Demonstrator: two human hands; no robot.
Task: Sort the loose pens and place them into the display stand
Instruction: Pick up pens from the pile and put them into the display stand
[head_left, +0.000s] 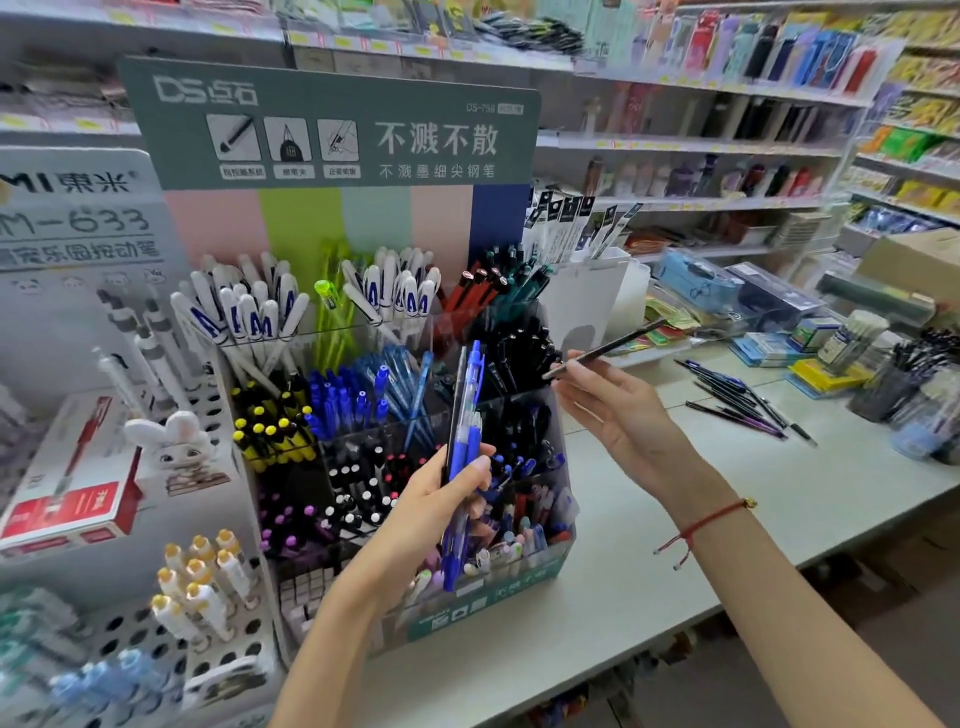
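So the display stand (563, 530) sits on the table (701, 561) right in front of me, with a pegboard rack (208, 639) to its left. My left hand (441, 499) holds a pen bunch (465, 415) in front of the stand; my right hand (618, 410) holds one pen (605, 349) beside it. Loose pens (737, 402) lie further right on the table, shelves (727, 150) behind.

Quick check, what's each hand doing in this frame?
Left hand: grips a bunch of blue pens, held upright in front of the display stand.
Right hand: pinches one slim black pen at the fingers.
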